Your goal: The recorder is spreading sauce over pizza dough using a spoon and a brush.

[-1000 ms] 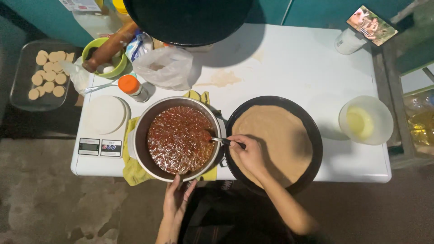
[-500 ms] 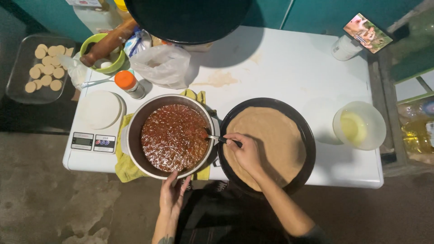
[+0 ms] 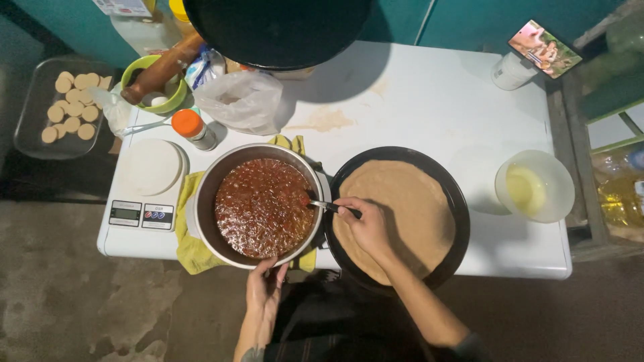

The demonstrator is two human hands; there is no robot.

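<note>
A metal pot (image 3: 201, 208) full of chunky red sauce (image 3: 261, 208) stands on a yellow cloth (image 3: 188, 248) on the white table. My left hand (image 3: 265, 285) grips the pot's near rim. My right hand (image 3: 365, 224) holds a spoon (image 3: 322, 204) whose bowl dips into the sauce at the pot's right edge. Right beside the pot lies a round black pan (image 3: 453, 201) lined with a flat sheet of brown dough (image 3: 409, 201); my right hand hovers over its left part.
A kitchen scale (image 3: 144, 181) sits left of the pot, an orange-capped bottle (image 3: 194, 127) and a plastic bag (image 3: 241, 100) behind it. A plastic bowl of yellow liquid (image 3: 533, 184) is at the right, a phone (image 3: 543, 48) at the back right, a glass tray of dough discs (image 3: 64, 107) at the far left.
The view has shifted slightly. My right hand has pushed the spoon further into the sauce. My left hand stays on the pot's rim.
</note>
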